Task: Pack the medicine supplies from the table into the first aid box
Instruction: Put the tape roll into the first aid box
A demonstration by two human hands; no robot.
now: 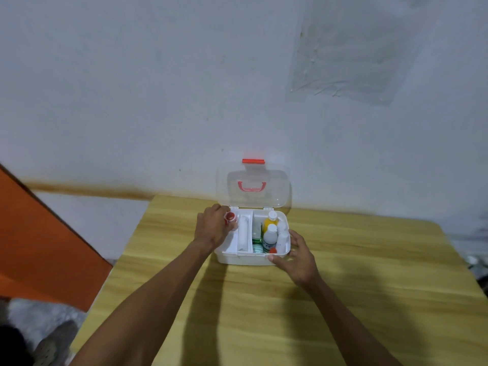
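A white first aid box (244, 259) stands on the wooden table with its clear lid (253, 186) raised against the wall. Inside are a yellow bottle (270, 220), a white bottle with a blue label (270, 237), a green packet (256, 237) and a white inner tray (244, 233) on the left side. My left hand (212, 228) is over the box's left end, fingers closed on a small red-capped container (230, 217). My right hand (297, 256) rests against the box's front right corner, fingers spread.
The wooden table (343, 299) stretches right and toward me from the box. A white wall rises right behind the lid. An orange panel (39, 247) stands to the left of the table. Grey floor shows at the lower left.
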